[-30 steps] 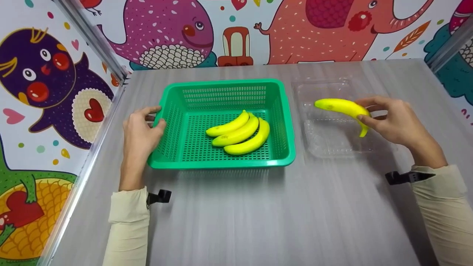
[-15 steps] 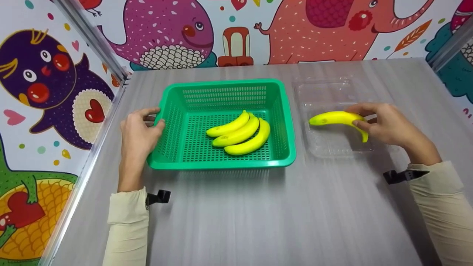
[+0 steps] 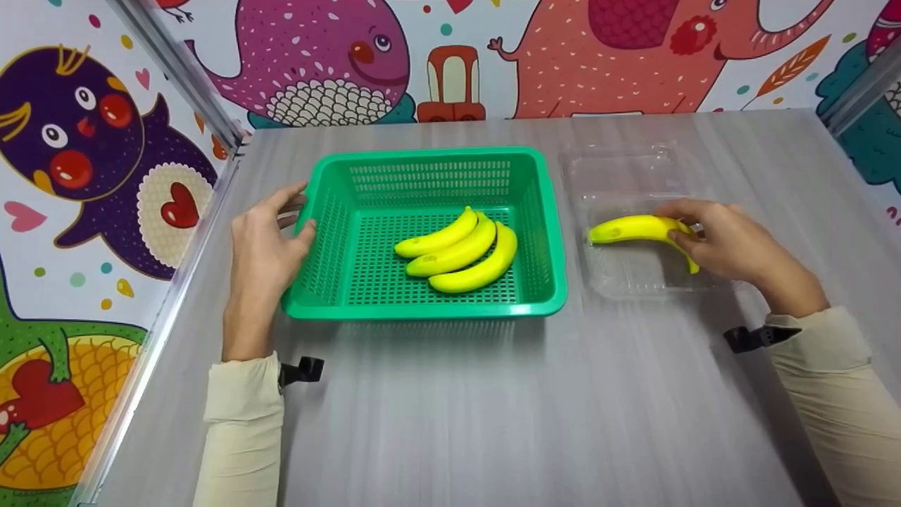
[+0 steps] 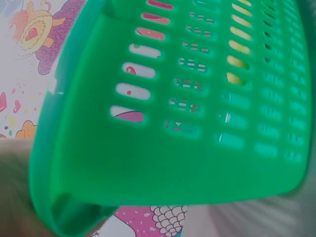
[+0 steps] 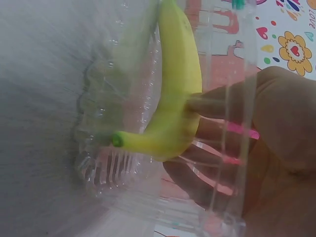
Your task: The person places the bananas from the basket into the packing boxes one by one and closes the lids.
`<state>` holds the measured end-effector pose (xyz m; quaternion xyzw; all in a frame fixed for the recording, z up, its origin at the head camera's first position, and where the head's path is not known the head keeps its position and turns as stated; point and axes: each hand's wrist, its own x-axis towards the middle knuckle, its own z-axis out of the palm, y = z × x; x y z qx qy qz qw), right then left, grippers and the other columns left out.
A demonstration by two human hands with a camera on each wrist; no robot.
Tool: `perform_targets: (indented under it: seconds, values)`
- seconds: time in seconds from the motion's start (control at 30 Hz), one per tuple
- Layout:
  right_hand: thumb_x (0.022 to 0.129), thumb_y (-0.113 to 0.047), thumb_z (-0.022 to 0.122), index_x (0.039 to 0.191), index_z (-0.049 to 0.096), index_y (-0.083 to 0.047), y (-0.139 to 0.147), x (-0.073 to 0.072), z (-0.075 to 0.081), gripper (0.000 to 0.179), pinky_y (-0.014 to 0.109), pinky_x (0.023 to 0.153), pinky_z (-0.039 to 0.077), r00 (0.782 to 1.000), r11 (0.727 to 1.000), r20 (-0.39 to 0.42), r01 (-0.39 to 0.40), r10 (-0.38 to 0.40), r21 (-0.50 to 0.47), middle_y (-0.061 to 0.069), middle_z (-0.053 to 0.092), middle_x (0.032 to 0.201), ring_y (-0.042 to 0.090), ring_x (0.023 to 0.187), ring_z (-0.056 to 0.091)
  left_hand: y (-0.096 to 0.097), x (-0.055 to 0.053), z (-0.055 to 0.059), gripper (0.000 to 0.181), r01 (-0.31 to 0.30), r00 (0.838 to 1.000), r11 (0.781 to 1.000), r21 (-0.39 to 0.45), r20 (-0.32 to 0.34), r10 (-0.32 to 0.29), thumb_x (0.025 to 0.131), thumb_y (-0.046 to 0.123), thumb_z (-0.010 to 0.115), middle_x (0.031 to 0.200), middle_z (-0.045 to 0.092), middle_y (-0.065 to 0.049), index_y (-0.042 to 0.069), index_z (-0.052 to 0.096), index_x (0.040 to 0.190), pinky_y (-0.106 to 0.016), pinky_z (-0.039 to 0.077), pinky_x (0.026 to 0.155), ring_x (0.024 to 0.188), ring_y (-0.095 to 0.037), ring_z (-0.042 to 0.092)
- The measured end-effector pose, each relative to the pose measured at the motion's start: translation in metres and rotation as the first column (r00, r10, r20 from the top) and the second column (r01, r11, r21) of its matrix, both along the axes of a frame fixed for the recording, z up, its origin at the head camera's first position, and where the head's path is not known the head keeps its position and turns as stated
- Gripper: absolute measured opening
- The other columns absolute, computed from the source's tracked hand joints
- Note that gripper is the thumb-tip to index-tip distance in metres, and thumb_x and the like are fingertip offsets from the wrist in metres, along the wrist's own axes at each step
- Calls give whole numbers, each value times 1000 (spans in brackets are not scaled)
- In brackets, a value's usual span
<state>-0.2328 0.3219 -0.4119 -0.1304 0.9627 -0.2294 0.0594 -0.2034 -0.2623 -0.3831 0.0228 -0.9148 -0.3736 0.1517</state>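
First, right hand (image 3: 732, 236): thumb and fingers pinching a yellow banana (image 3: 630, 229) near its stem end. Skin smooth, body curved, cut stem green. Position: within the outline of the near half of a clear container (image 3: 619, 172), right side of the table; contact with the bottom not discernible. Container: thin transparent plastic, two joined halves, ribbed walls, glinting edges. Left hand (image 3: 264, 246): thumb over, fingers outside, gripping the left rim of a green basket (image 3: 422, 311). Basket: rectangular moulded plastic, rounded lip, slotted walls and floor. Inside, right of centre: three bananas (image 3: 457, 250), side by side, stems toward the far right. Sleeves (image 3: 243, 422): pale beige cloth, bunched cuffs. Black wrist devices (image 3: 303, 370), one per arm. Table (image 3: 450, 422): grey, streaked like wood grain. At the far side and left: printed wall panels (image 3: 436, 21), white ground, with coral elephant (image 3: 612, 84), purple speckled creature (image 3: 317, 49), red car (image 3: 436, 111) and dark penguin-like bird (image 3: 112, 190). Metal strip (image 3: 188, 74) at the far left corner. Small marks on held banana and middle basket banana: illegible. Printed lettering (image 5: 311, 19): "LOVE", sideways, beside an orange flower (image 5: 295, 51), right wrist view.
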Motion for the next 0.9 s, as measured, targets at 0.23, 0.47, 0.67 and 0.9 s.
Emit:
perform_targets:
  seconds: [0.23, 0.47, 0.67, 0.9]
  values:
    - [101, -4, 68, 139, 72, -8, -3, -1, 0, 38, 67, 97, 59, 1000, 999, -16, 0, 0, 33, 22, 70, 140, 46, 124, 68, 0, 1, -2, 46, 42, 999, 995, -86, -22, -44, 101, 3, 71, 136, 74, -23, 3, 66, 147, -53, 58, 109, 125, -42, 73]
    - [105, -16, 70, 144, 70, -9, -19, 4, 9, 40, 69, 100, 57, 1000, 1000, 5, 16, -16, 23, 23, 67, 146, 47, 126, 66, 1, 1, -2, 31, 46, 997, 983, -176, -50, -56, 101, 3, 71, 131, 73, -27, -6, 75, 131, -56, 60, 103, 117, -45, 75]
    - [103, -14, 71, 138, 74, -11, -50, 9, 25, 35, 66, 96, 60, 988, 997, -139, -69, 61, -47, 16, 73, 139, 44, 123, 71, 2, 1, -1, 28, 41, 997, 978, -203, -54, -53, 99, 1, 72, 128, 73, -29, -8, 76, 126, -57, 61, 100, 113, -45, 74]
    - [99, -6, 75, 130, 77, -9, -104, 11, 39, 31, 53, 90, 66, 920, 956, -317, -275, 231, -100, 9, 77, 128, 31, 114, 75, 1, 1, -2, 28, 35, 997, 980, -194, -56, -47, 99, 2, 73, 125, 73, -31, -9, 77, 124, -57, 61, 100, 113, -47, 74]
